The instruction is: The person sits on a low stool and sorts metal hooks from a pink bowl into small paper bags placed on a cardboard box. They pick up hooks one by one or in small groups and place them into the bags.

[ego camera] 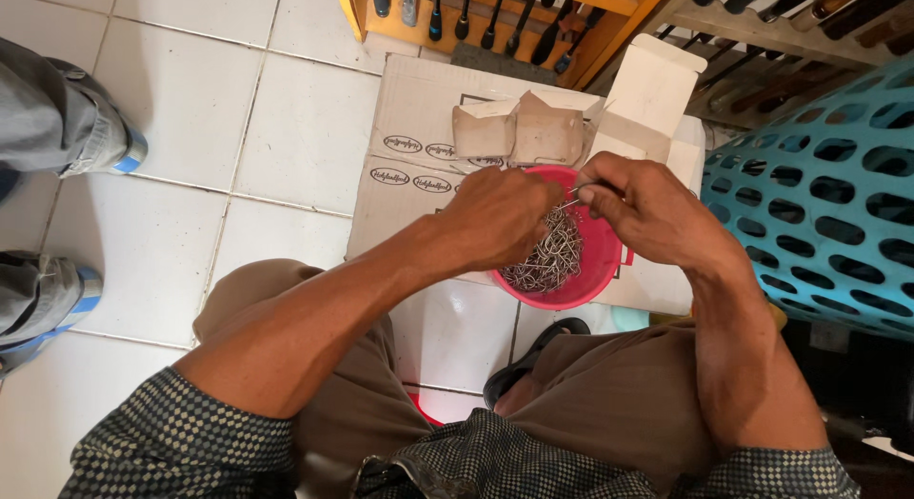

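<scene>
Both hands meet over the pink bowl: right hand pinching a metal hook, left hand curled closed, its grip hidden.

I take this for a small workshop or hardware stall with the work done on the floor. I see white floor tiles, and a flattened cardboard box laid on them as a work surface. At the top stands a wooden rack with dark-handled tools slotted in a row, and a second rack of handles to its right. A pink bowl holds a heap of small metal hooks. A blue perforated basket stands beside it.
</scene>
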